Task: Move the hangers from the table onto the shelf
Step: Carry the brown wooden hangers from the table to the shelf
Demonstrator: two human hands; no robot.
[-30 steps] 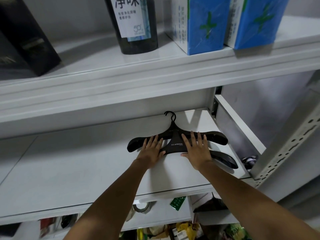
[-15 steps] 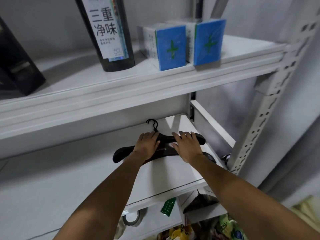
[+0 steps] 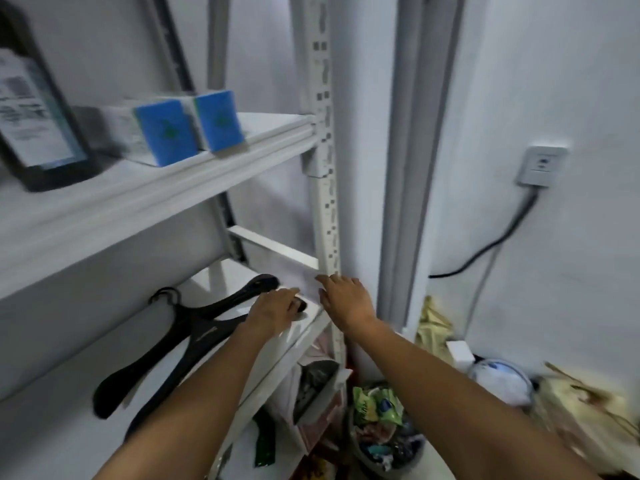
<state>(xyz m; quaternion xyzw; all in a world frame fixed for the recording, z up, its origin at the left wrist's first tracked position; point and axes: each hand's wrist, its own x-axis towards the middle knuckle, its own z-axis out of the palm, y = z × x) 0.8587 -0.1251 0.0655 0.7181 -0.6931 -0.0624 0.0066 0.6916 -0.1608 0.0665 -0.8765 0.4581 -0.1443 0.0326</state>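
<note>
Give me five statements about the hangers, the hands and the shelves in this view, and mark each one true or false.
1. The black hangers lie flat on the lower shelf. True.
2. The right hand grips a hanger. False: it is open, off the hangers, near the shelf's right end.
3. Two blue boxes stand on the upper shelf. True.
4. The left hand is over the right end of the hangers. True.
5. A hanger hangs by its hook from the upright post. False: nothing hangs there; the hangers lie on the shelf.
</note>
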